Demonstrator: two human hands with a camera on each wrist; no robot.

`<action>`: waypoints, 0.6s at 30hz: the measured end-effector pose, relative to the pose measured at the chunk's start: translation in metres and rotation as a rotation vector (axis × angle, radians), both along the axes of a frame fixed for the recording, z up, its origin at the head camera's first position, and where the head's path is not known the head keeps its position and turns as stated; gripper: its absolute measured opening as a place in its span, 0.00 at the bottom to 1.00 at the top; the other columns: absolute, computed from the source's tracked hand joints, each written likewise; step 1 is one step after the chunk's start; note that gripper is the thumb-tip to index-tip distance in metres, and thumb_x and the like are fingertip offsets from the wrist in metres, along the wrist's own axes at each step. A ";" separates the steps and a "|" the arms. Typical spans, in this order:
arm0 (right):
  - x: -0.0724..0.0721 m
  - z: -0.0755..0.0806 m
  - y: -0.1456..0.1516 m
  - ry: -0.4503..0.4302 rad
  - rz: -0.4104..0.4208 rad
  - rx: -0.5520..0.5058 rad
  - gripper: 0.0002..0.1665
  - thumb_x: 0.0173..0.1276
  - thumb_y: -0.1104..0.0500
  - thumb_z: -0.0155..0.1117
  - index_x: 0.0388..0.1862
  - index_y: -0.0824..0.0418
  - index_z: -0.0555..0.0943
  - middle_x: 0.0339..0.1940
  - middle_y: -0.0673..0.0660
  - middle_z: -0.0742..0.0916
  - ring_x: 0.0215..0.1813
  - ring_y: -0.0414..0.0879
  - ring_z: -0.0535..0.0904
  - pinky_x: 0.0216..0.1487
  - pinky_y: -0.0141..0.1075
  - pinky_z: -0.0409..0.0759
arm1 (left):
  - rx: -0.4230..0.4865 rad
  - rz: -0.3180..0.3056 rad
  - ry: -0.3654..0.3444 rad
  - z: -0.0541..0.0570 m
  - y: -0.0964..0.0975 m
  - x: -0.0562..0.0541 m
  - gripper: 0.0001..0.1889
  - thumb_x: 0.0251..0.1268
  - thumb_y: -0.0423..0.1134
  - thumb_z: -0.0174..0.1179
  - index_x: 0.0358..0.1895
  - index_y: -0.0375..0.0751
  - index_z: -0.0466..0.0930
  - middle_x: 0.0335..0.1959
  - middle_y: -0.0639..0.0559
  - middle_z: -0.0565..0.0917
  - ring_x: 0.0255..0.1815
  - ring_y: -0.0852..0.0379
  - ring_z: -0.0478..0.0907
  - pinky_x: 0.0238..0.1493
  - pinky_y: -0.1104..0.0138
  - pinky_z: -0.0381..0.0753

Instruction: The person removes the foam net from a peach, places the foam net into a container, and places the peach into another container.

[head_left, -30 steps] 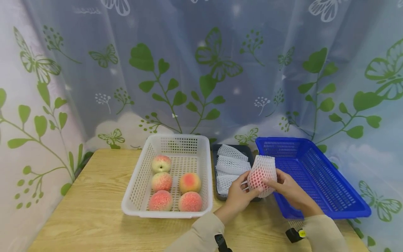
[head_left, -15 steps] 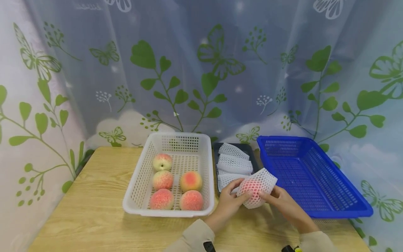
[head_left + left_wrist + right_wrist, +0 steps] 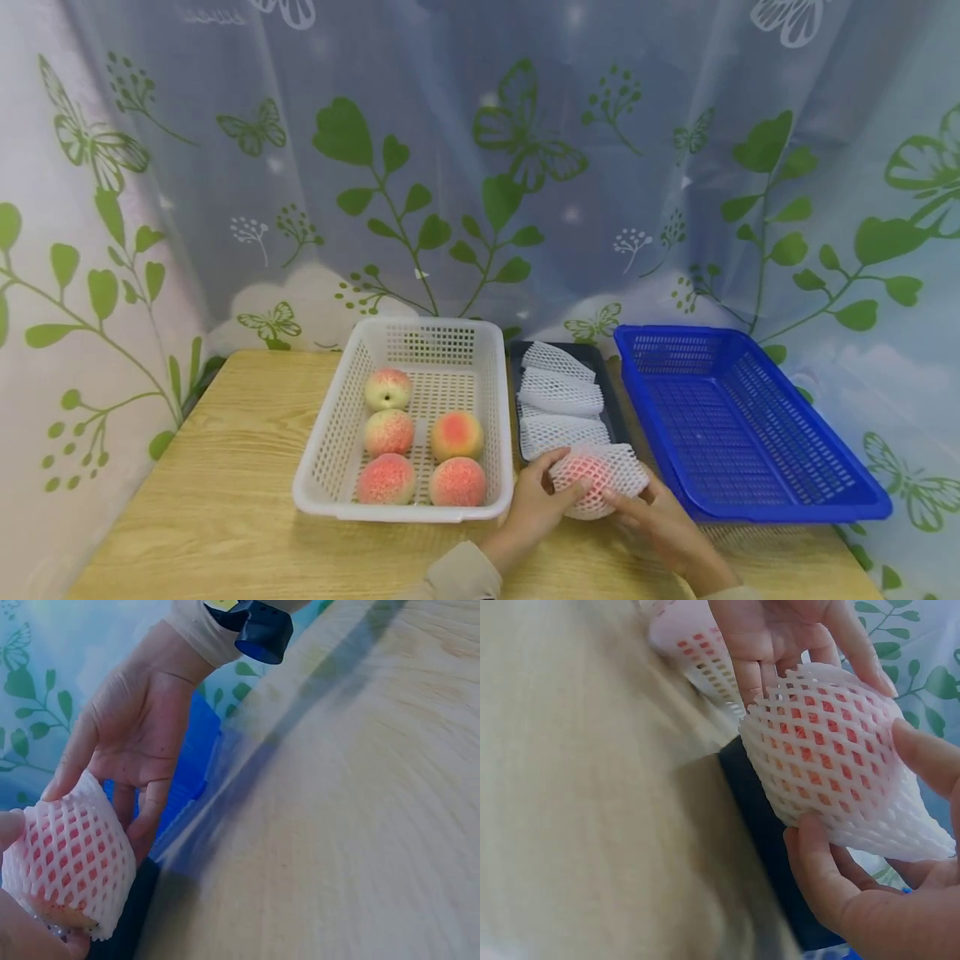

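Observation:
A peach (image 3: 591, 477) sits inside a white foam net sleeve (image 3: 832, 750), its red skin showing through the mesh. My left hand (image 3: 536, 504) grips the fruit's left end, thumb on the near side. On the other end, my right hand (image 3: 660, 521) holds the sleeve between thumb and fingers. In the left wrist view a bare strip of the peach (image 3: 64, 913) shows at the sleeve's mouth. Both hands are over the near end of a black tray (image 3: 615, 400), where several flattened foam net sleeves (image 3: 561, 392) lie.
A white plastic basket (image 3: 315, 467) with several peaches (image 3: 386, 479) stands to the left on the wooden table (image 3: 202, 483). On the right is a blue plastic basket (image 3: 787, 417). A patterned curtain (image 3: 450, 167) hangs behind and along both sides.
Both hands have brought the sleeved peach left and nearer to the body, away from the blue basket. The sleeve's narrow end has tipped from upward to rightward.

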State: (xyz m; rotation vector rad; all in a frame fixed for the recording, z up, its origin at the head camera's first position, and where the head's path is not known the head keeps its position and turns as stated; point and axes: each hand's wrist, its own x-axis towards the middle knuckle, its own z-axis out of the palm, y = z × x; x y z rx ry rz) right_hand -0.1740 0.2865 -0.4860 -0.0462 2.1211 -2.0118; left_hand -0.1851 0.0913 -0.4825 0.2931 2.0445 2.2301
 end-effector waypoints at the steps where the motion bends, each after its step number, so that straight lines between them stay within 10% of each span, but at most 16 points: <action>1: 0.001 -0.003 0.000 -0.011 0.008 -0.016 0.39 0.69 0.61 0.58 0.73 0.67 0.51 0.61 0.61 0.73 0.55 0.41 0.77 0.56 0.39 0.77 | -0.014 -0.005 0.001 -0.002 -0.001 0.001 0.28 0.60 0.36 0.66 0.63 0.30 0.70 0.49 0.41 0.81 0.46 0.56 0.79 0.44 0.72 0.80; 9: 0.007 -0.019 0.001 -0.059 0.125 -0.075 0.41 0.73 0.60 0.55 0.73 0.77 0.46 0.60 0.59 0.76 0.55 0.38 0.78 0.58 0.34 0.76 | -0.033 -0.063 0.016 -0.016 -0.008 0.005 0.27 0.62 0.35 0.64 0.62 0.26 0.69 0.53 0.39 0.80 0.50 0.52 0.79 0.49 0.70 0.80; 18: 0.002 -0.021 -0.002 -0.048 0.037 -0.043 0.41 0.72 0.61 0.56 0.74 0.74 0.48 0.65 0.68 0.71 0.54 0.38 0.78 0.57 0.36 0.77 | 0.060 -0.128 -0.019 -0.030 -0.012 0.002 0.26 0.66 0.36 0.61 0.64 0.28 0.67 0.54 0.38 0.79 0.52 0.50 0.78 0.49 0.69 0.80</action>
